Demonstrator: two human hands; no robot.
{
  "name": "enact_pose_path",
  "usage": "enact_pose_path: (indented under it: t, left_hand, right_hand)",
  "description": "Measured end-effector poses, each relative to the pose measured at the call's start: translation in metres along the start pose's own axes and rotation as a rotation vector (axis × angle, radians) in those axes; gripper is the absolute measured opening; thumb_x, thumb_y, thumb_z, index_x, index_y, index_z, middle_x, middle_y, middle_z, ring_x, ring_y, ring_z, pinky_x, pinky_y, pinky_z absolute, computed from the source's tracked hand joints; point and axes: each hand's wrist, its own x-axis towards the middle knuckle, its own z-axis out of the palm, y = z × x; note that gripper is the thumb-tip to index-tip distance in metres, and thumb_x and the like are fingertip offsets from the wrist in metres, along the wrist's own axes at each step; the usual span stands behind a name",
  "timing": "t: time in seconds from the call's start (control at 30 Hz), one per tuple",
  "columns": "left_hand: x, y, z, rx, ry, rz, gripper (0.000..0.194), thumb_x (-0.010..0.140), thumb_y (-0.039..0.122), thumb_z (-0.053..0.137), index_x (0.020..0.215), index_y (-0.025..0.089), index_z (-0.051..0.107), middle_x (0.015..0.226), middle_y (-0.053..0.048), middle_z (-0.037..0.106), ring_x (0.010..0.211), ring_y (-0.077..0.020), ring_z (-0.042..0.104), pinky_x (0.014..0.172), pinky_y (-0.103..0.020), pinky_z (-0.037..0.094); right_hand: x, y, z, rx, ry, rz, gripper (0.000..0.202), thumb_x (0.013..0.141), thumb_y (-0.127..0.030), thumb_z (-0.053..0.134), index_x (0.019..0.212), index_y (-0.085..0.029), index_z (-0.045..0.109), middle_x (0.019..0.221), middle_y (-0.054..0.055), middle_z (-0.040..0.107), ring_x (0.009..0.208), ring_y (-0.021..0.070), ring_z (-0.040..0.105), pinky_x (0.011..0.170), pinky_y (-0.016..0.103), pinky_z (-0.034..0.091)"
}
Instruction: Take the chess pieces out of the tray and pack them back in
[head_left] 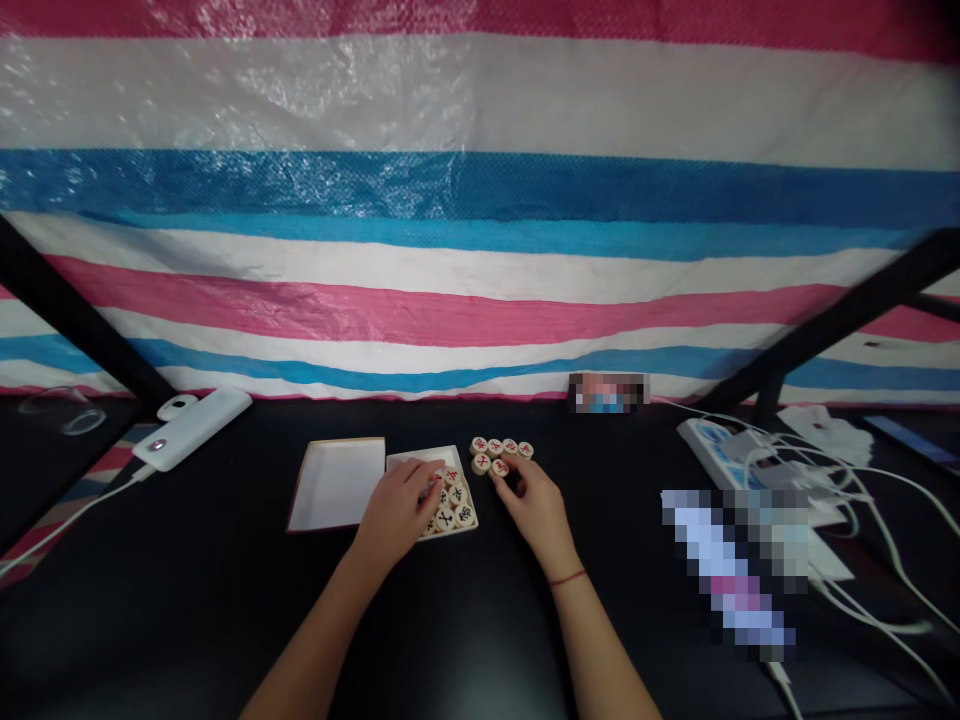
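Observation:
A shallow white box point(421, 453) holds several round Chinese chess pieces point(445, 518), with red or black characters on top. My left hand point(397, 503) reaches into this box from the left, its thumb and forefinger closed about a red-marked piece point(435, 479). To the right of the box, on the black table, several red-marked pieces point(495, 447) stand in two short rows. My right hand point(536, 505) pinches the right-hand piece point(499, 467) of the nearer row between thumb and fingers. Left of the box lies an open lid point(339, 484), white inside.
A white power bank point(193, 428) with a cable lies at the far left. On the right are a power strip point(709, 455), tangled white cables point(885, 520) and a blurred-out phone point(724, 570). A striped plastic sheet point(465, 310) hangs behind the black table point(465, 630).

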Motion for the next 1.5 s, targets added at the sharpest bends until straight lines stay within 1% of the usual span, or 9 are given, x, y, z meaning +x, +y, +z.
enact_pose_path:
  t: [0.37, 0.5, 0.67, 0.77, 0.87, 0.93, 1.07, 1.3, 1.5]
  left_hand:
    - [0.000, -0.006, 0.004, 0.020, 0.047, -0.026, 0.024, 0.090, 0.021, 0.051, 0.111, 0.021, 0.063, 0.099, -0.007, 0.068, 0.094, -0.0223, 0.063, 0.086, -0.039, 0.051]
    - [0.000, -0.009, 0.003, 0.033, 0.060, -0.058, 0.024, 0.089, 0.020, 0.051, 0.110, 0.020, 0.064, 0.103, -0.007, 0.069, 0.098, -0.0233, 0.063, 0.088, -0.040, 0.051]
    - [0.000, -0.011, 0.003, 0.091, 0.067, -0.065, 0.025, 0.092, 0.024, 0.046, 0.108, 0.020, 0.065, 0.107, -0.008, 0.070, 0.098, -0.0224, 0.064, 0.087, -0.038, 0.051]
    - [0.002, -0.010, 0.004, 0.151, 0.016, -0.054, 0.025, 0.094, 0.026, 0.045, 0.106, 0.020, 0.066, 0.106, -0.009, 0.071, 0.099, -0.0232, 0.063, 0.088, -0.039, 0.048]
    - [0.005, -0.007, 0.006, 0.199, -0.054, -0.091, 0.024, 0.095, 0.027, 0.045, 0.102, 0.019, 0.067, 0.102, -0.009, 0.071, 0.101, -0.0257, 0.062, 0.087, -0.041, 0.045]
    - [0.007, -0.005, 0.006, 0.211, -0.084, -0.107, 0.023, 0.094, 0.027, 0.046, 0.097, 0.019, 0.068, 0.098, -0.008, 0.071, 0.101, -0.0265, 0.061, 0.085, -0.040, 0.043]
    - [0.008, -0.003, 0.007, 0.206, -0.107, -0.104, 0.022, 0.094, 0.027, 0.047, 0.091, 0.019, 0.068, 0.096, -0.008, 0.070, 0.099, -0.0252, 0.060, 0.084, -0.038, 0.040]
    - [0.008, -0.002, 0.006, 0.155, -0.133, -0.118, 0.019, 0.094, 0.027, 0.047, 0.099, 0.020, 0.065, 0.098, -0.006, 0.071, 0.097, -0.0239, 0.063, 0.085, -0.039, 0.041]
    - [0.011, -0.006, 0.004, 0.028, -0.123, -0.042, 0.019, 0.090, 0.022, 0.051, 0.101, 0.019, 0.065, 0.103, -0.007, 0.070, 0.100, -0.0233, 0.063, 0.090, -0.039, 0.045]
  right_hand:
    - [0.000, 0.004, 0.006, -0.087, 0.023, 0.048, 0.018, 0.085, -0.036, 0.050, 0.088, -0.020, 0.057, 0.076, 0.004, 0.064, 0.059, 0.0162, 0.056, 0.054, 0.025, 0.039]
    - [0.001, 0.004, 0.004, -0.068, 0.015, 0.027, 0.018, 0.085, -0.035, 0.049, 0.089, -0.020, 0.058, 0.080, 0.004, 0.063, 0.059, 0.0148, 0.054, 0.055, 0.024, 0.040]
    - [-0.002, -0.013, 0.001, -0.022, 0.123, -0.024, 0.022, 0.086, -0.037, 0.049, 0.088, -0.018, 0.060, 0.071, 0.001, 0.055, 0.060, 0.0148, 0.051, 0.059, 0.025, 0.042]
    - [-0.007, -0.031, 0.005, 0.045, 0.014, -0.035, 0.025, 0.090, -0.040, 0.049, 0.096, -0.019, 0.062, 0.065, -0.002, 0.052, 0.058, 0.0139, 0.052, 0.060, 0.025, 0.042]
    - [-0.011, -0.045, 0.012, 0.038, -0.159, -0.049, 0.034, 0.090, -0.044, 0.051, 0.113, -0.021, 0.059, 0.066, -0.003, 0.055, 0.058, 0.0146, 0.054, 0.059, 0.024, 0.042]
    - [-0.013, -0.050, 0.015, 0.019, -0.217, -0.049, 0.037, 0.090, -0.045, 0.051, 0.118, -0.022, 0.057, 0.067, -0.002, 0.057, 0.059, 0.0159, 0.057, 0.058, 0.024, 0.042]
    - [-0.014, -0.052, 0.016, 0.015, -0.238, -0.020, 0.037, 0.090, -0.044, 0.050, 0.118, -0.021, 0.056, 0.067, -0.001, 0.060, 0.061, 0.0173, 0.060, 0.059, 0.024, 0.041]
    - [-0.015, -0.051, 0.017, -0.003, -0.250, -0.005, 0.038, 0.091, -0.046, 0.049, 0.118, -0.021, 0.056, 0.067, -0.001, 0.060, 0.060, 0.0167, 0.060, 0.057, 0.023, 0.039]
    - [-0.014, -0.050, 0.019, -0.002, -0.239, 0.003, 0.038, 0.091, -0.047, 0.049, 0.116, -0.020, 0.058, 0.066, -0.001, 0.062, 0.059, 0.0169, 0.060, 0.056, 0.023, 0.039]
